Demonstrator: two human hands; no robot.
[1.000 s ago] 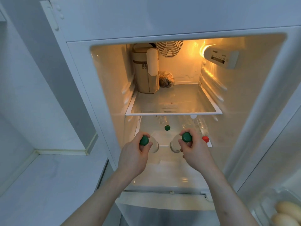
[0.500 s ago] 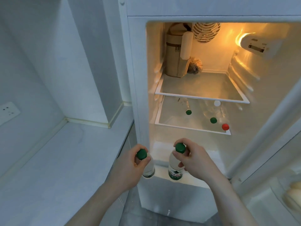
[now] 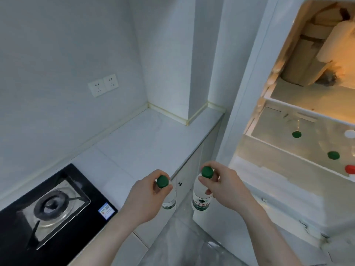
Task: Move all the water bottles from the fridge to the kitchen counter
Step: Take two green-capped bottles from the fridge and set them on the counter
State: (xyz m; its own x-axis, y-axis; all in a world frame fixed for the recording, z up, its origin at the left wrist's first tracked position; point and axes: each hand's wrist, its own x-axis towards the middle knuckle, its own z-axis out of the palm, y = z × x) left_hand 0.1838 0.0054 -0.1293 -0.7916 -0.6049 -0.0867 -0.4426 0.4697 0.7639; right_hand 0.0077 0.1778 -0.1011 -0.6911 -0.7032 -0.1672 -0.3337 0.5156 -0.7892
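The counter [image 3: 146, 143] ahead of me lies open between the wall corner and the stove [image 3: 51, 204]. On my right, the fridge [image 3: 242, 93] frame hems the gap.

The bottle label [image 3: 200, 202] and hob sticker [image 3: 106, 210] print seems too blurred to read.

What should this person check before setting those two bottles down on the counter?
1. Left hand grips the left bottle by its neck: ok.
2. Right hand grips the right bottle: ok.
3. Both green caps on: ok.
4. Bare counter beside the stove: ok.
5. Bottles over the counter: not ok, both hang off its edge.
6. Fridge emptied: not ok, capped bottles remain on its shelf.
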